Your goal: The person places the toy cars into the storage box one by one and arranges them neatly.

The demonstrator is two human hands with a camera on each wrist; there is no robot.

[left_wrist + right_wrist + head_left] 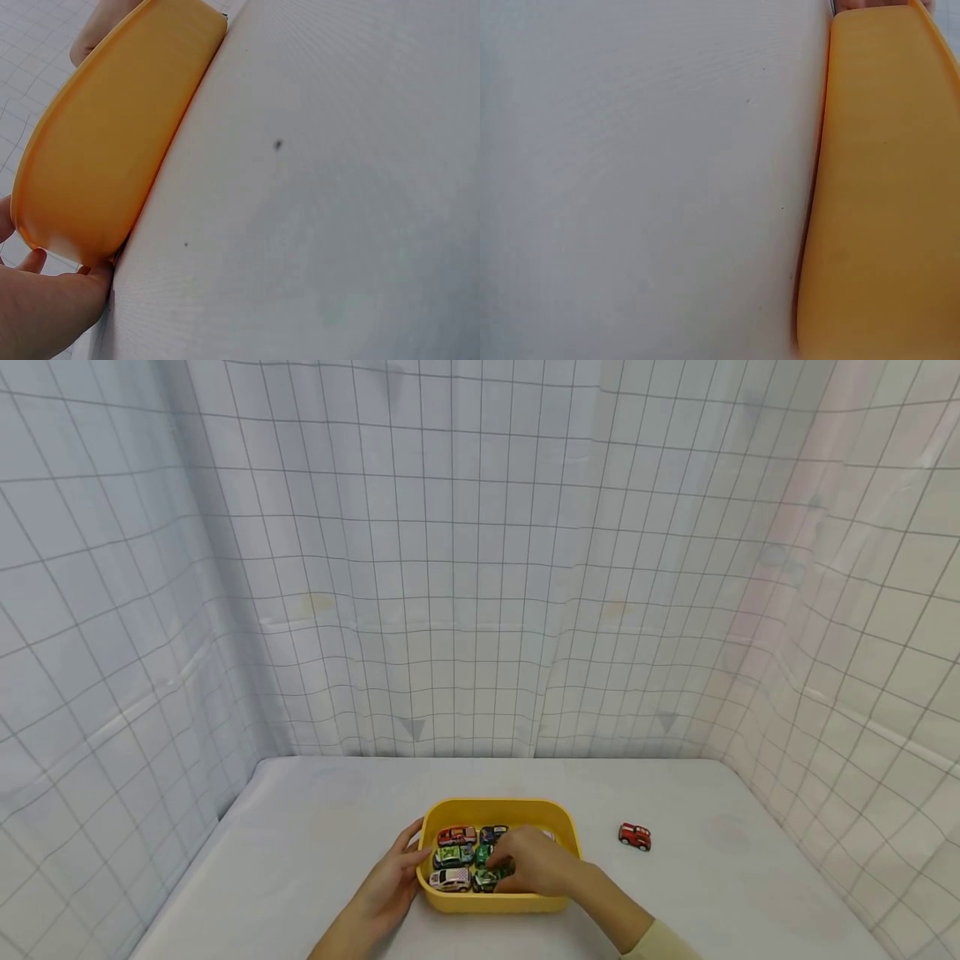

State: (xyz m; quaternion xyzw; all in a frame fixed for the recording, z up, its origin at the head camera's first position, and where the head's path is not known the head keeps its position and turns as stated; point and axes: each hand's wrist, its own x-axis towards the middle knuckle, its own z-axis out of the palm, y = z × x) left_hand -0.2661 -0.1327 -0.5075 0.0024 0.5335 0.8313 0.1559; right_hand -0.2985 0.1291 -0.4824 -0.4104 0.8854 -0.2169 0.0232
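Note:
A yellow bin (pixel 491 903) sits on the table with several toy cars in rows inside. My left hand (pixel 388 889) holds its left end, thumb over the rim and fingers along the outer wall; the left wrist view shows the fingers (pixel 45 307) against the bin's end. Inside the bin, my right hand (pixel 536 860) has its curled fingers and thumb around a green toy car (pixel 484 881) in the front row. Another green car (pixel 482 856) lies just behind it. On the left are an orange-red car (pixel 457 836), a lime car (pixel 450 857) and a white checked car (pixel 448 880).
A dark blue car (pixel 492 834) stands in the bin's back row. My right hand hides much of the bin's right side. A red toy car (pixel 636 837) stands on the white table (pixel 712 893) to the right of the bin. Grid-patterned curtains (pixel 480 568) enclose the table.

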